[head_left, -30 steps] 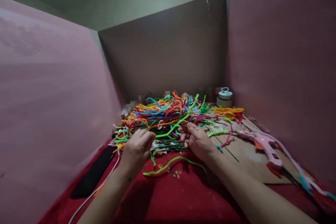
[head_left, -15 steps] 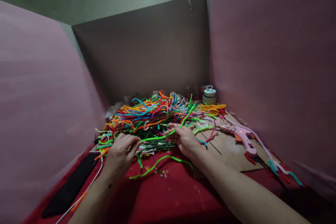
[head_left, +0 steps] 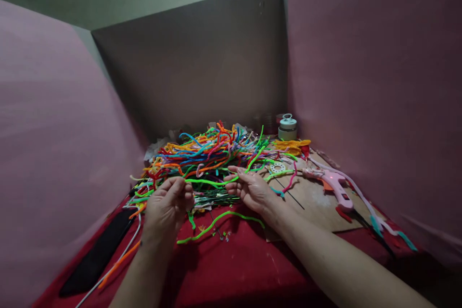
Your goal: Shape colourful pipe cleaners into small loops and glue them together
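A bright green pipe cleaner point(head_left: 207, 182) stretches between my two hands, a little above the table. My left hand point(head_left: 166, 204) pinches its left end between thumb and fingers. My right hand point(head_left: 249, 187) has it running across the thumb and forefinger, and its free part sticks up to the right past the fingers. Below, a second green pipe cleaner point(head_left: 220, 217) lies in a curve on the red cloth point(head_left: 216, 269). Just behind my hands rises a big heap of mixed-colour pipe cleaners point(head_left: 205, 151).
To the right, a pink hot glue gun point(head_left: 337, 187) lies on a brown board point(head_left: 321, 216). A white ring with holes point(head_left: 277, 168) is near it. Behind stands a small lidded jar point(head_left: 287, 127). A black flat object point(head_left: 97, 255) and a white cable point(head_left: 126, 250) lie left. Pink panels point(head_left: 375, 82) flank the table.
My left hand has turned and risen slightly, lifting the left end of the green pipe cleaner. My right hand has stayed nearly in place. The view has shifted slightly.
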